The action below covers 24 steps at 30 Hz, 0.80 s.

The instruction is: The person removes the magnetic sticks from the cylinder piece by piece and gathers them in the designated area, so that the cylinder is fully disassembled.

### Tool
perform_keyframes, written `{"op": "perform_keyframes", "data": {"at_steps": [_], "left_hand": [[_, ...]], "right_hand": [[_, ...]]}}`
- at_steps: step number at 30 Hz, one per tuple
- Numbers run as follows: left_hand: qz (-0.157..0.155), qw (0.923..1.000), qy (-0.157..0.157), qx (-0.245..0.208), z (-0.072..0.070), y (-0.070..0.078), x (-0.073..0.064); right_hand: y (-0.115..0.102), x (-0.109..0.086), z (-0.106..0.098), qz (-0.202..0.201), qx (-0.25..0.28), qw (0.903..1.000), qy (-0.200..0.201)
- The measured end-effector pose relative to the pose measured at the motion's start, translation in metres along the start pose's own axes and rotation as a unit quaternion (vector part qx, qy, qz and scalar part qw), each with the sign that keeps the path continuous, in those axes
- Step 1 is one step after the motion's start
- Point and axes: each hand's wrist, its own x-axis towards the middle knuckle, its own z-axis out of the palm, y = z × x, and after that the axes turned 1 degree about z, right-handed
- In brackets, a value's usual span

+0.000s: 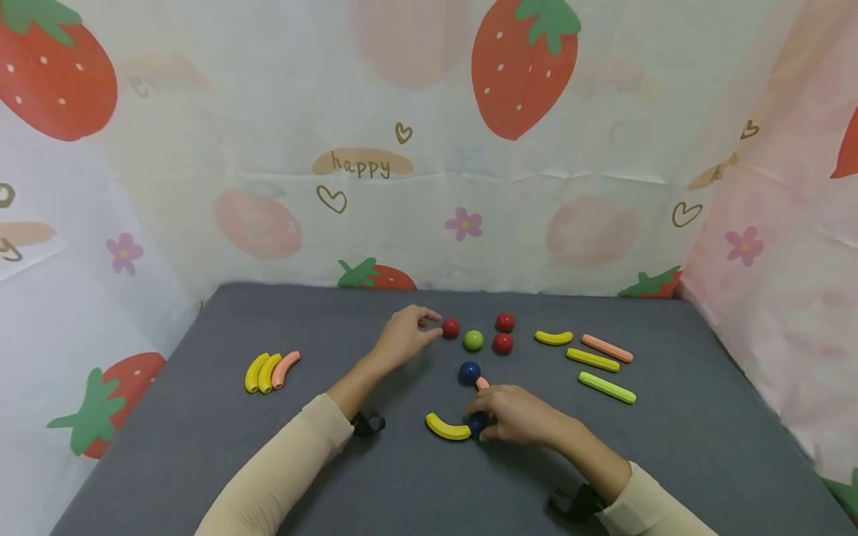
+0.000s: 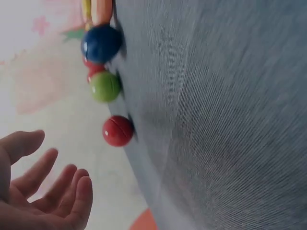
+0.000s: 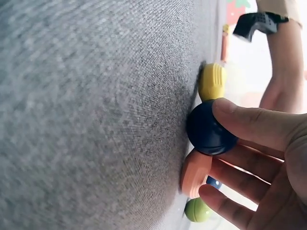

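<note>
My right hand (image 1: 519,417) holds a dark blue ball (image 3: 204,129) between thumb and fingers, low at the grey tabletop. A curved yellow stick (image 1: 447,428) touches that ball on its left side. On its other side a salmon stick (image 3: 194,176) touches it, mostly hidden by the hand in the head view. A second blue ball (image 1: 470,372) lies at the salmon stick's far end. My left hand (image 1: 405,335) hovers beside a red ball (image 1: 451,327), its fingers loosely bent; in the left wrist view a gap separates them. A green ball (image 1: 473,340) lies just right of the red one.
Two more red balls (image 1: 503,343) lie behind the blue balls. To the right are a short curved yellow stick (image 1: 553,338) and straight salmon, yellow and green sticks (image 1: 606,387). Curved yellow and salmon pieces (image 1: 270,372) sit at left. A printed curtain (image 1: 429,246) borders the table.
</note>
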Motion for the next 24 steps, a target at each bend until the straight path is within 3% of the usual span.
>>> {"op": "perform_keyframes", "data": {"at_steps": [5, 11, 18, 24], "left_hand": [[0.043, 0.9975, -0.047, 0.031, 0.003, 0.006, -0.021], [0.091, 0.9904, -0.099, 0.032, 0.003, 0.008, -0.040], [0.138, 0.9676, -0.196, 0.079, 0.010, 0.001, -0.061], [0.184, 0.9477, -0.205, 0.162, 0.015, 0.001, -0.071]], "right_hand": [[0.000, 0.001, 0.002, -0.001, 0.003, 1.0000, 0.006], [-0.001, 0.003, 0.004, -0.005, 0.006, 0.9999, 0.015], [-0.002, 0.004, 0.005, 0.000, 0.013, 0.9996, 0.024], [-0.005, 0.006, 0.007, -0.004, 0.002, 0.9992, 0.039]]}}
